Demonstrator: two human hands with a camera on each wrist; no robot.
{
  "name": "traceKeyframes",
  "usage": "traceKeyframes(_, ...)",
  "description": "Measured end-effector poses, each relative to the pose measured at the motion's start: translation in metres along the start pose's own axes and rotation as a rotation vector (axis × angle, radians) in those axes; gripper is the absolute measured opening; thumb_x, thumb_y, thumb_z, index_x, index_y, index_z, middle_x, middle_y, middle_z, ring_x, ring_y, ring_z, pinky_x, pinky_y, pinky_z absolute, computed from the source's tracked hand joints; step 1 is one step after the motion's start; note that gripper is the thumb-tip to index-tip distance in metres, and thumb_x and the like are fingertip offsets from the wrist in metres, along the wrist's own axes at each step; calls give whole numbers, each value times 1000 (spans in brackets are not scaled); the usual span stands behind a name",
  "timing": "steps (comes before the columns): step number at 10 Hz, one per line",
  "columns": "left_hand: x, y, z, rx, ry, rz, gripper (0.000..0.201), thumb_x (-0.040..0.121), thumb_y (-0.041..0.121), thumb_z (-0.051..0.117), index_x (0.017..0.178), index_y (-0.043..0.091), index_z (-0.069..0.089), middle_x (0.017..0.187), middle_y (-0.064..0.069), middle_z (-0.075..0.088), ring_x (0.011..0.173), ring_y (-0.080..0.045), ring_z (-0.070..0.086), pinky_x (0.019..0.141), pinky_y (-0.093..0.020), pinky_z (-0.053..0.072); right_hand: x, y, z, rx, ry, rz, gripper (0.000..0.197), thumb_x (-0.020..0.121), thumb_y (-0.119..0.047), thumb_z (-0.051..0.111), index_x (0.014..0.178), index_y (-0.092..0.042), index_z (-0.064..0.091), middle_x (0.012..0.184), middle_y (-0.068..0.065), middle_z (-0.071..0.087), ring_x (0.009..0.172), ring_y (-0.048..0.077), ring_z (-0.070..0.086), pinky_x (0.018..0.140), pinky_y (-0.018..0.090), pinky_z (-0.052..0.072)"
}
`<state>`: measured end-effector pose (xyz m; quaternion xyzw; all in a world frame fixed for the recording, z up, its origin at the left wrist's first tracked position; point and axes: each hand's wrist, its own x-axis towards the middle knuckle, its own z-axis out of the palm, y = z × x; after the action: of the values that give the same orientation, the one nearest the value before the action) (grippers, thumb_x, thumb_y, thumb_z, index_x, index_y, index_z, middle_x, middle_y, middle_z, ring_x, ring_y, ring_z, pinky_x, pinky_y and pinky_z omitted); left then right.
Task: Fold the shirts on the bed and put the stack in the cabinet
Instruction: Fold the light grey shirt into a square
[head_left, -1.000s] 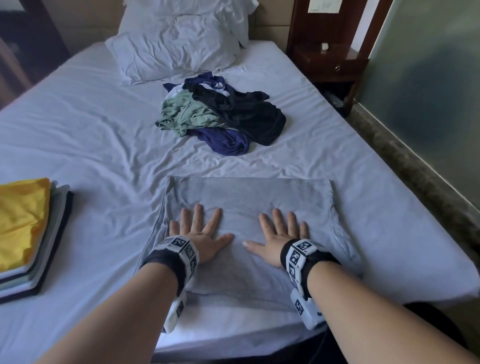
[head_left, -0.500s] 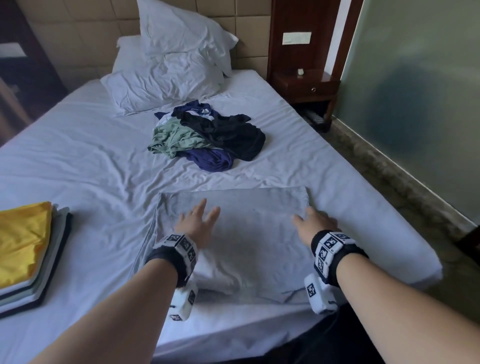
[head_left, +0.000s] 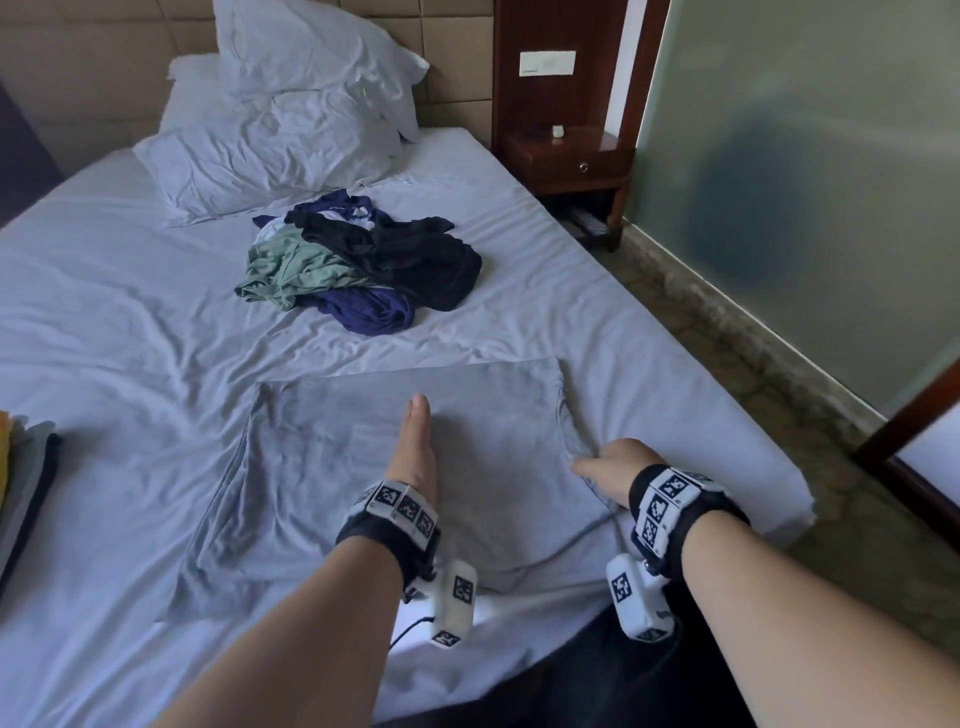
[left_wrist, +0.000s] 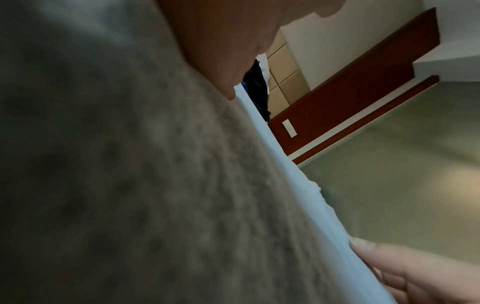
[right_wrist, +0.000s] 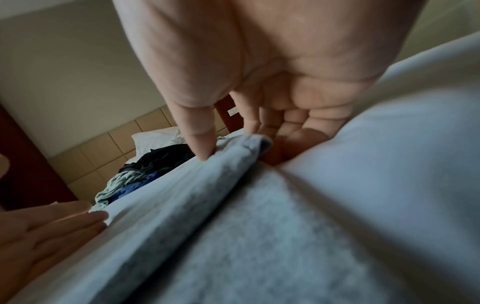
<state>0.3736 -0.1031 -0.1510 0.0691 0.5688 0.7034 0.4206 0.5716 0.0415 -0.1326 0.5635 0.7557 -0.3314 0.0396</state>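
Note:
A grey shirt (head_left: 332, 467) lies partly folded on the bed's near side. My left hand (head_left: 415, 441) stands on its edge with straight fingers, pressing down the shirt's middle. My right hand (head_left: 613, 462) pinches the shirt's right edge (right_wrist: 233, 156), thumb on top and fingers curled under the cloth. A heap of unfolded shirts (head_left: 363, 265), green, dark blue and black, sits mid-bed. The folded stack (head_left: 26, 467) shows at the far left edge, mostly cut off.
Two white pillows (head_left: 291, 135) lean on the padded headboard. A dark wooden nightstand (head_left: 571, 166) stands right of the bed, beside a frosted glass wall (head_left: 805, 182). The bed's right edge (head_left: 727, 415) drops to a patterned floor.
Both hands lay flat on the grey shirt a second ago. The left has turned onto its edge at the middle; the right slid to the right edge and pinched it.

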Motion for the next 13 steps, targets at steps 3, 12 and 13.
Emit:
traceKeyframes(3,5,-5,-10,193,49,-1,92,94,79,28,162,17,21,169,-2,20,156,-20,19,124,-33,17,-6,-4,7,220,-58,-123,24,83,-26,69,82,-5,58,80,7,61,73,23,59,66,32,44)
traceKeyframes(12,-44,114,-233,769,257,-200,23,62,34,90,71,20,74,78,-6,75,76,-28,73,72,-37,60,-84,-274,158,-62,-235,-478,44,90,-24,57,132,-12,59,117,13,69,97,33,69,86,42,59)
traceKeyframes(13,-44,124,-232,660,202,-221,21,62,21,90,78,15,78,92,-16,77,89,-36,75,83,-55,61,-73,-270,151,-188,-172,-458,63,92,-33,57,151,-19,41,143,8,56,123,30,60,103,37,49)
